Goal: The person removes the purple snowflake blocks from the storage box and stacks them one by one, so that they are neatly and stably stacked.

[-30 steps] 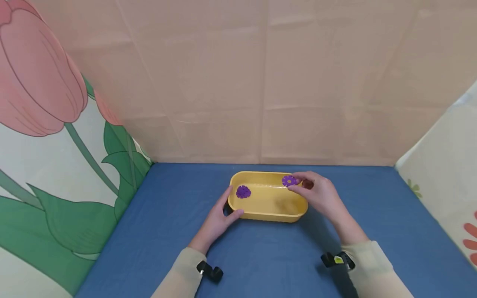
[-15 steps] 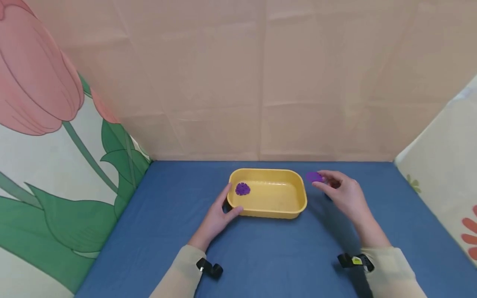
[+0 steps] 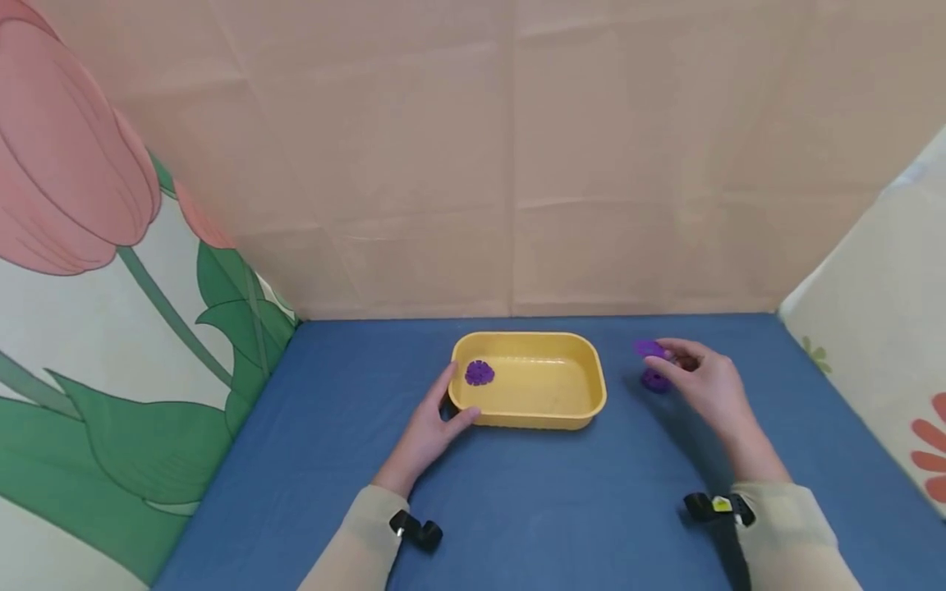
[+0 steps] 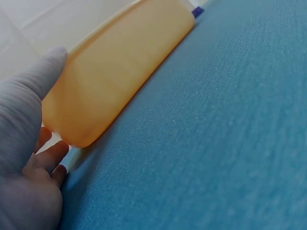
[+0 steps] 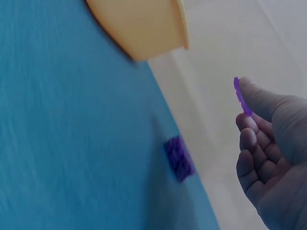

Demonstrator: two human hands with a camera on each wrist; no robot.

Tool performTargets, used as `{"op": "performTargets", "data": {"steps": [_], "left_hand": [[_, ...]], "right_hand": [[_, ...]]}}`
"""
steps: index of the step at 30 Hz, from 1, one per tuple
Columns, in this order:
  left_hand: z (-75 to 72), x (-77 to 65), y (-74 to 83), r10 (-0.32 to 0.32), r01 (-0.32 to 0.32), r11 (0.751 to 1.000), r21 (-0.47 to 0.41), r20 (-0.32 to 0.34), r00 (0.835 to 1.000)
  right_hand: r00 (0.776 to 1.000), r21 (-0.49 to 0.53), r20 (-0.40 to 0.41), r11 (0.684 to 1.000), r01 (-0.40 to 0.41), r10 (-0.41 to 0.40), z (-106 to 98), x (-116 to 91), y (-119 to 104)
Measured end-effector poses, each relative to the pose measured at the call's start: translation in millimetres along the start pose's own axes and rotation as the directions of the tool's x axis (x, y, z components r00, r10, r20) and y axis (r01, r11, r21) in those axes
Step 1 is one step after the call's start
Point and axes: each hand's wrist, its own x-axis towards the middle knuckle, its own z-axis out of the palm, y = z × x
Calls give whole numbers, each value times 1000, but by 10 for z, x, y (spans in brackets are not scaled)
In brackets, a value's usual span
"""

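Observation:
A yellow plastic tray [image 3: 543,390] stands on the blue cloth. My left hand [image 3: 427,428] grips its left end, thumb at the front rim and fingers along the side, as the left wrist view also shows. Inside the tray, near that end, sits a small stack of purple flower-shaped discs [image 3: 479,373]. To the right of the tray, my right hand [image 3: 708,387] pinches one thin purple disc [image 5: 242,98] between thumb and fingers. Below that hand a second stack of purple discs [image 5: 179,158] rests on the cloth, partly covered by the fingers in the head view.
The blue cloth [image 3: 562,509] covers the table. A beige sheet [image 3: 510,164] hangs at its back edge, a flower-printed panel [image 3: 81,328] stands at the left, and a pale printed panel [image 3: 887,328] at the right.
My right hand has moved right with the purple disc, from over the tray's right end to above the stack on the cloth. My left hand stays on the tray.

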Motion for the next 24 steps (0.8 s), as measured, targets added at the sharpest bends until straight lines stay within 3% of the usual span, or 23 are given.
{"op": "performTargets", "data": {"steps": [12, 24], "left_hand": [[-10, -7, 20, 0, 0, 1000, 9, -6, 1000], [-32, -19, 11, 2, -2, 1000, 10, 4, 1000]], "right_hand": [[994, -38, -43, 994, 103, -104, 12, 19, 395], [998, -58, 13, 996, 63, -62, 64, -29, 537]]}}
